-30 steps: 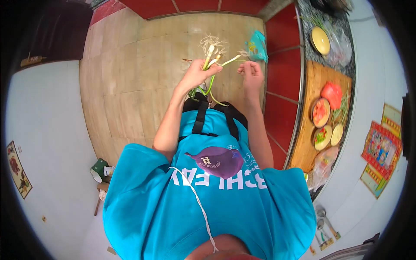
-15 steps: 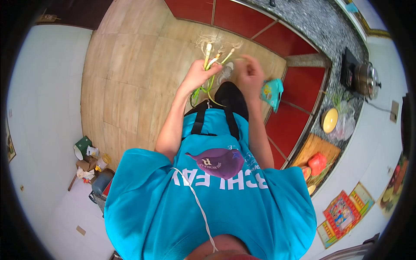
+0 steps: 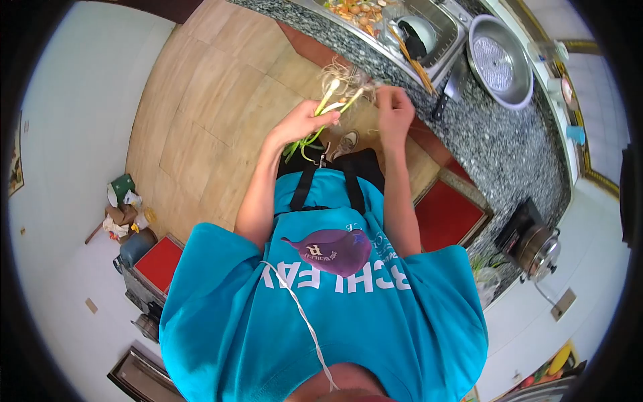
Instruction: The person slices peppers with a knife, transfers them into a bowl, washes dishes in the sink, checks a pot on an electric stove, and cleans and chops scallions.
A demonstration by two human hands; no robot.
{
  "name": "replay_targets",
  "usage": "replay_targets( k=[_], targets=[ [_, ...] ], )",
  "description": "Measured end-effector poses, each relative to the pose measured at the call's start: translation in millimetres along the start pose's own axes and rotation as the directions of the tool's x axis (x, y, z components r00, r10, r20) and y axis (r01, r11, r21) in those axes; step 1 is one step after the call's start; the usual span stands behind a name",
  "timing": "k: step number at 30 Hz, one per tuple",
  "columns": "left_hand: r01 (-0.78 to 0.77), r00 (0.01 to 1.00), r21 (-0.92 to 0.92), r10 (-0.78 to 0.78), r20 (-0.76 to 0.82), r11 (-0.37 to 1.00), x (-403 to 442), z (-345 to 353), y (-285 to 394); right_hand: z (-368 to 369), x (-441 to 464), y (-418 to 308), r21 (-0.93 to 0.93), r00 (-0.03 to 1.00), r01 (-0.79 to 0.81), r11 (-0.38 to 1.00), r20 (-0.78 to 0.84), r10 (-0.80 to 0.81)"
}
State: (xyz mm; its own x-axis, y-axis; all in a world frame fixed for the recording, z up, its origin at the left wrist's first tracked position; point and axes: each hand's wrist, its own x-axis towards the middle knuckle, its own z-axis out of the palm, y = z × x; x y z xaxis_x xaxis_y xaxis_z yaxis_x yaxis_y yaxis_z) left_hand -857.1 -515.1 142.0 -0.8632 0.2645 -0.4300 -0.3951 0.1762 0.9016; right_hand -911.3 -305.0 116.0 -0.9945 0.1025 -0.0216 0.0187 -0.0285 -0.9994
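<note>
My left hand (image 3: 305, 125) is closed around several scallions (image 3: 330, 100), whose white bulbs and stringy roots point up and away from me. Their green leaves hang below the fist, towards my lap. Just right of the root ends is my right hand (image 3: 395, 110), its thumb and fingers pinched together. Whether anything small is between those fingertips I cannot make out. The pinch is close to the roots; contact between them is not clear.
A granite counter (image 3: 469, 144) curves along the far and right side. On it are a sink (image 3: 445, 50) with food scraps, chopsticks (image 3: 410, 59), a knife (image 3: 452, 88), a metal basin (image 3: 479, 77) and a pot (image 3: 536, 251). Wooden-look floor (image 3: 207, 100) lies to the left.
My view has turned right and come nearer the counter: the sink, knife and basin now show, while the teal bag and cutting board are gone. My right hand has moved closer to the roots.
</note>
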Motion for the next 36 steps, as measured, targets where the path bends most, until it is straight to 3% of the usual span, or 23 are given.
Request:
replay_targets(
  k=[3,5,9,12,14,16,18,20,22,23,24,26,28,31,36],
  targets=[
    [-0.003,0.998,-0.05,0.001,-0.057,0.999,19,-18,11,-5,54,-6,-0.127,0.999,-0.044,0.991,-0.029,0.041],
    [0.02,0.998,0.017,-0.019,-0.067,1.0,40,-35,22,3,84,-1,-0.331,0.999,-0.002,0.944,0.036,0.014],
    [-0.011,0.994,0.091,0.02,-0.106,0.996,84,-68,34,56,138,-11,-0.222,0.985,0.163,0.961,-0.015,-0.171],
    [-0.055,0.989,0.069,0.064,-0.131,0.996,127,-104,43,88,192,2,-0.219,0.978,0.173,0.96,-0.075,-0.193],
    [0.026,0.995,-0.002,-0.026,-0.094,1.0,148,-133,59,106,226,15,-0.422,0.969,0.223,0.879,0.001,-0.245],
    [0.014,0.999,0.005,-0.014,-0.05,1.0,172,-158,68,118,247,15,-0.664,0.944,0.325,0.674,0.19,-0.268],
    [-0.019,0.998,0.092,0.024,-0.055,0.996,195,-178,77,128,254,6,-0.762,0.885,0.359,0.539,0.095,-0.455],
    [0.018,1.0,0.152,-0.014,-0.023,0.988,214,-195,80,145,248,-30,-0.721,0.891,0.339,0.604,0.04,-0.452],
    [-0.026,1.0,0.213,0.024,0.014,0.977,229,-204,92,153,245,-49,-0.544,0.975,0.222,0.809,0.12,-0.187],
    [-0.062,0.998,0.219,0.059,0.021,0.974,238,-206,85,162,244,-51,-0.462,0.97,0.23,0.857,0.18,-0.163],
    [-0.099,0.994,0.216,0.088,0.06,0.971,239,-207,99,168,248,-46,-0.464,0.972,0.225,0.857,0.171,-0.163],
    [-0.07,0.995,0.219,0.052,0.087,0.973,248,-209,109,173,255,-30,-0.509,0.881,0.463,0.725,0.355,-0.314],
    [-0.085,0.995,0.221,0.072,0.066,0.972,254,-210,114,169,268,-24,-0.488,0.866,0.478,0.73,0.4,-0.299],
    [-0.084,0.996,0.226,0.077,0.039,0.97,257,-212,116,164,277,-23,-0.385,0.902,0.297,0.874,0.414,-0.124],
    [-0.02,0.999,0.323,0.008,0.039,0.946,264,-215,112,160,291,-15,-0.38,0.885,0.397,0.836,0.4,-0.239]
  ],
)
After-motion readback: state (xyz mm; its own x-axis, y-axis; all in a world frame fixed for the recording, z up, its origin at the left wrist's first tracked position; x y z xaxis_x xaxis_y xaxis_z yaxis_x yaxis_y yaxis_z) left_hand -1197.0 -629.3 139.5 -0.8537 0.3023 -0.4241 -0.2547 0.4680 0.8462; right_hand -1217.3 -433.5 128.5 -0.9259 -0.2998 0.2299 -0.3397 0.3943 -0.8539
